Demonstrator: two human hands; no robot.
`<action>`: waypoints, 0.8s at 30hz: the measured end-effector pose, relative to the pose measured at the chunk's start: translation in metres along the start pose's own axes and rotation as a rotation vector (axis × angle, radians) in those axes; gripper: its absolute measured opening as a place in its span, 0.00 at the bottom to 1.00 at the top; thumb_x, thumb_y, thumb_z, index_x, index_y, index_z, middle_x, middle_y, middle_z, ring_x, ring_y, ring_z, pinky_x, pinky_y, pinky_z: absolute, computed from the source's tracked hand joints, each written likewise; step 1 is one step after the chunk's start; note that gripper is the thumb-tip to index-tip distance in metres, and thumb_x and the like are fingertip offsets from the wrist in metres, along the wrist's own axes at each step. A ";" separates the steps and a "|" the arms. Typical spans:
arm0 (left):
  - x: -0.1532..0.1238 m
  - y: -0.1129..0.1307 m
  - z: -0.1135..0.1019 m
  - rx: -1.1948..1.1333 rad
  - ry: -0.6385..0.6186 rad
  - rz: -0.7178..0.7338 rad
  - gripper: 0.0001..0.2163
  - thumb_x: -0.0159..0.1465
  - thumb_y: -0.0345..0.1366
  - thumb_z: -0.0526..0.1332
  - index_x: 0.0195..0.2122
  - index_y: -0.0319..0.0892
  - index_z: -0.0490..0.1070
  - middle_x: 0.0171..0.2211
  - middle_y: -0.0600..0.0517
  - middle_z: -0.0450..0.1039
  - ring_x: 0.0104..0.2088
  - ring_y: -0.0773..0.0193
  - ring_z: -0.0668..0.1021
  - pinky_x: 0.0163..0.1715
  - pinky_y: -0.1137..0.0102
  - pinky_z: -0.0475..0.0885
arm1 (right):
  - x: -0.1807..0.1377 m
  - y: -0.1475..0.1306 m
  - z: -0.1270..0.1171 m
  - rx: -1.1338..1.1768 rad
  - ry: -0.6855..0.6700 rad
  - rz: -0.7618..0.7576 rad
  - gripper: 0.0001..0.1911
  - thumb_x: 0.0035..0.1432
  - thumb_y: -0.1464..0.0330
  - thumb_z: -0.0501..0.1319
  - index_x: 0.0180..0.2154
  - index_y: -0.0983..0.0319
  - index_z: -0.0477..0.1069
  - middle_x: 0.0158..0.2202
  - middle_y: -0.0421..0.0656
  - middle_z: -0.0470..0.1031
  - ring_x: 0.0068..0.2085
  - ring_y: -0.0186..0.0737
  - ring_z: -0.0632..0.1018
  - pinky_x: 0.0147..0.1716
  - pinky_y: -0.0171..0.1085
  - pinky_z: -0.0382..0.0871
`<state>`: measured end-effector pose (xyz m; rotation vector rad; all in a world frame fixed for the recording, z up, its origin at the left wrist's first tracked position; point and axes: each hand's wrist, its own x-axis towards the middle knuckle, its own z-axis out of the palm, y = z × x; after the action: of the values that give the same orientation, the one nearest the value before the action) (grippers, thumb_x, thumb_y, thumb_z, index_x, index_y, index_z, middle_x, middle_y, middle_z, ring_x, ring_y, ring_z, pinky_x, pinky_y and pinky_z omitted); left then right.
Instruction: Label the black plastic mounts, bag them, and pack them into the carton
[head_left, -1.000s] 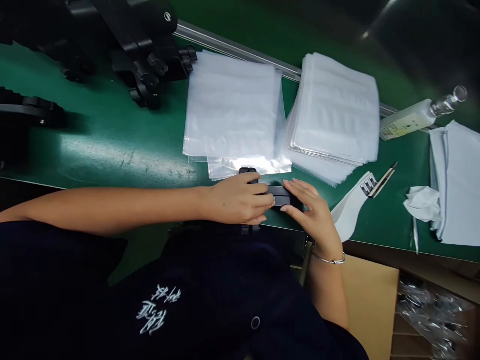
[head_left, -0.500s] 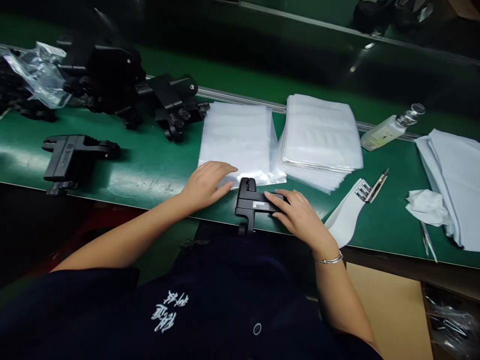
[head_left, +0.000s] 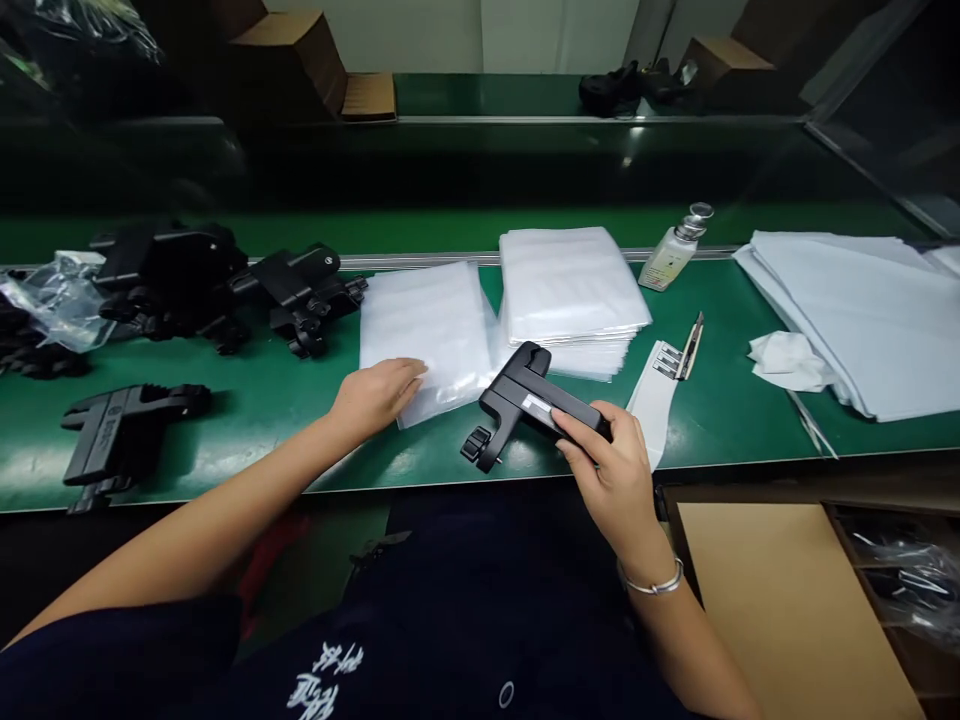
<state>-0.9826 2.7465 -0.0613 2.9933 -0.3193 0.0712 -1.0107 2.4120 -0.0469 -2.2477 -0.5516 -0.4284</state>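
My right hand (head_left: 606,466) grips a black T-shaped plastic part (head_left: 517,398) with a small white label, holding it tilted just above the green table (head_left: 420,462). My left hand (head_left: 373,396) rests with fingers closing on the near corner of a flat clear plastic bag (head_left: 424,330) that lies on the table just left of the part.
A thick stack of clear bags (head_left: 566,290) sits behind the part. More black parts (head_left: 124,430) (head_left: 225,280) lie at the left with crumpled plastic (head_left: 52,300). A bottle (head_left: 673,250), a white strip with a clip (head_left: 664,385), tissue (head_left: 787,360) and white sheets (head_left: 855,310) lie right.
My right hand has lifted the black part off the table edge and tilted it. My left hand left the part and moved onto the plastic bag. The view has swung upward.
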 end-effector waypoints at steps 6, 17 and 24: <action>0.024 0.027 -0.031 -0.173 -0.106 -0.036 0.21 0.69 0.47 0.48 0.55 0.46 0.72 0.54 0.49 0.75 0.44 0.54 0.81 0.35 0.66 0.76 | -0.002 -0.002 0.006 0.075 -0.073 -0.069 0.23 0.66 0.72 0.54 0.56 0.42 0.72 0.48 0.46 0.65 0.50 0.46 0.70 0.47 0.50 0.72; 0.003 -0.018 0.033 -0.053 -0.159 0.083 0.21 0.68 0.35 0.46 0.59 0.42 0.68 0.62 0.44 0.67 0.63 0.52 0.69 0.60 0.55 0.68 | 0.002 0.014 0.001 0.463 -0.050 0.364 0.19 0.65 0.62 0.58 0.57 0.48 0.71 0.52 0.43 0.73 0.55 0.45 0.73 0.57 0.49 0.68; -0.004 -0.009 0.027 0.053 -0.152 0.068 0.19 0.71 0.45 0.47 0.53 0.44 0.71 0.60 0.42 0.70 0.61 0.49 0.71 0.56 0.55 0.72 | 0.018 0.002 -0.010 0.409 -0.080 0.384 0.19 0.68 0.58 0.54 0.57 0.50 0.71 0.48 0.43 0.77 0.49 0.44 0.76 0.51 0.48 0.71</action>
<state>-0.9832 2.7527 -0.0890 3.0465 -0.4416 -0.1436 -0.9954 2.4075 -0.0333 -1.9175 -0.2108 -0.0238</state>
